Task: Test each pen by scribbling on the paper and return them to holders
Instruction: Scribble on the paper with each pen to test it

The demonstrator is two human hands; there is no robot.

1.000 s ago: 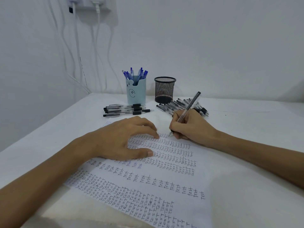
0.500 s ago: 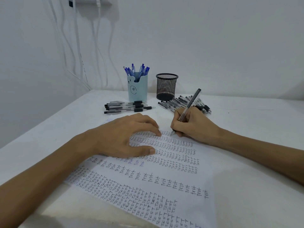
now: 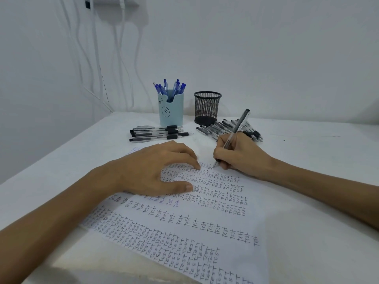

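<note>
A: Pen under test, position?

B: Right hand pinches a clear-barrelled pen in a writing grip, fingers curled round the lower barrel. The tip is on the paper, at the far row of "test" marks. Left hand lies flat with its fingers spread and relaxed, pressing the sheet onto the surface.

A: Done so far?

B: Judging from the sheet, several blocks of marks, mostly black, with a few bluish ones near the left hand. The blue pens stand in the light-blue holder, far centre. I'd call that batch finished.

A: Left?

B: The black mesh holder, just right of the blue one, looks empty. A tidy row of black pens lies in front of the blue holder. A looser pile lies beside the mesh holder, beyond the right hand. I can't tell which group is tested. No black pen is returned yet, so much is left.
</note>
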